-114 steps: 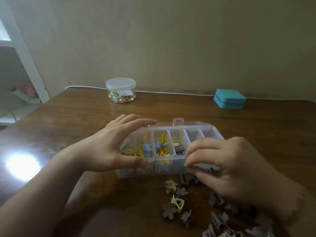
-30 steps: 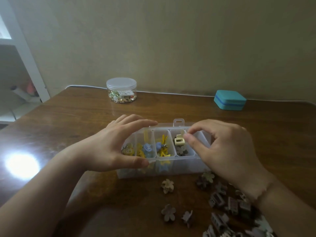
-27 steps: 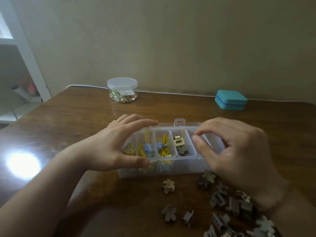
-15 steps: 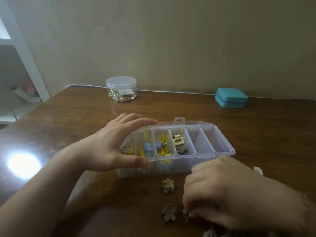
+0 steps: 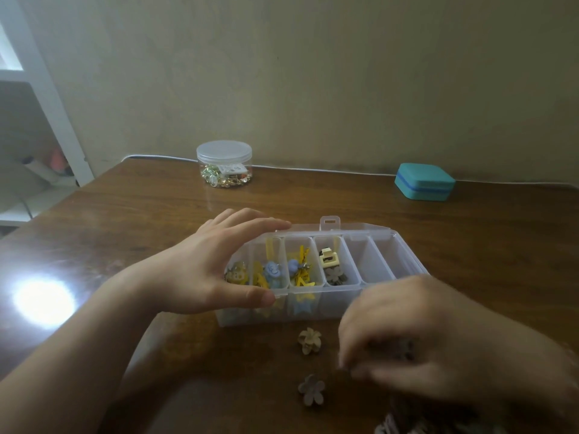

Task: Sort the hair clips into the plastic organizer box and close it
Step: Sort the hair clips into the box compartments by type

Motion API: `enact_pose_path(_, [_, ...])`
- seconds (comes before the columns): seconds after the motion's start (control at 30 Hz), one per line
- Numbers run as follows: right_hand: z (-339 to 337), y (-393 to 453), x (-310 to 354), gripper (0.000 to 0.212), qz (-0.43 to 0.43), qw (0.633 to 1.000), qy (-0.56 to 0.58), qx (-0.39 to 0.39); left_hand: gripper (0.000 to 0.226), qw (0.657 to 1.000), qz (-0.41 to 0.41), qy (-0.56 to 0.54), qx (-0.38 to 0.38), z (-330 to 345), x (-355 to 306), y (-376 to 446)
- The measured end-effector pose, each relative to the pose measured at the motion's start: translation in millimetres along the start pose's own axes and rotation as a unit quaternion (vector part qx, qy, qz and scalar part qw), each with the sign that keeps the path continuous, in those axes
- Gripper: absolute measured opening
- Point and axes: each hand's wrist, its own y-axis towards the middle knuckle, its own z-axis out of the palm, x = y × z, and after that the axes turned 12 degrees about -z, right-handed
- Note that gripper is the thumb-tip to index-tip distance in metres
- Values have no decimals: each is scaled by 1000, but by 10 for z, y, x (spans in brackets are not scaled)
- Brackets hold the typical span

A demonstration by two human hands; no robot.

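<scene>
— What do we have on the brown wooden desk (image 5: pixel 131 214)?
— At the far edge, a lidded clear jar (image 5: pixel 224 164) left and a teal case (image 5: pixel 424 182) right. Nearer us, the clear organizer box (image 5: pixel 316 305), with two flower-shaped clips (image 5: pixel 309 340) loose in front.

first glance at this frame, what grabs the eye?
The clear organizer box at mid-table, lid open, its left compartments bright with yellow and blue clips; the left hand grips its left end. In front, the blurred right hand hovers low by two loose flower clips. At the far edge stand a teal case and a lidded clear jar.
</scene>
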Motion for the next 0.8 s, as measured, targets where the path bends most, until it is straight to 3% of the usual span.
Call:
enact_pose_path(0.1, [-37, 59, -35, 13, 30, 982, 16, -185, 89, 1000, 0, -2, 3, -2, 4, 0])
enact_pose_path(0.17, [-6, 118, -97, 16, 77, 963, -41, -254, 89, 1000, 0, -1, 4, -2, 5, 3])
enact_pose_path(0.27, [89, 131, -193, 25, 152, 940, -146, -267, 89, 1000, 0, 0, 1, 0, 5, 2])
enact_pose_path(0.4, [81, 90, -151, 17, 129, 942, -129, -283, 89, 1000, 1, 4, -2, 4, 11, 3])
enact_pose_path(0.47, [73, 97, -82, 16, 83, 961, -92, -248, 89, 1000, 0, 6, -1, 5, 12, 7])
enact_pose_path(0.57, [164, 136, 1, 17, 35, 987, -93, -127, 89, 1000, -2, 9, -1, 3, 8, 9])
enact_pose_path(0.7, [333, 180, -38, 27, -9, 983, -183, 15, 89, 1000, -1, 9, -5, 5, 2, 5])
enact_pose_path(0.8, [353, 173, -75, 31, -3, 981, -185, 58, 89, 1000, -7, 6, 1, 2, 0, 4])
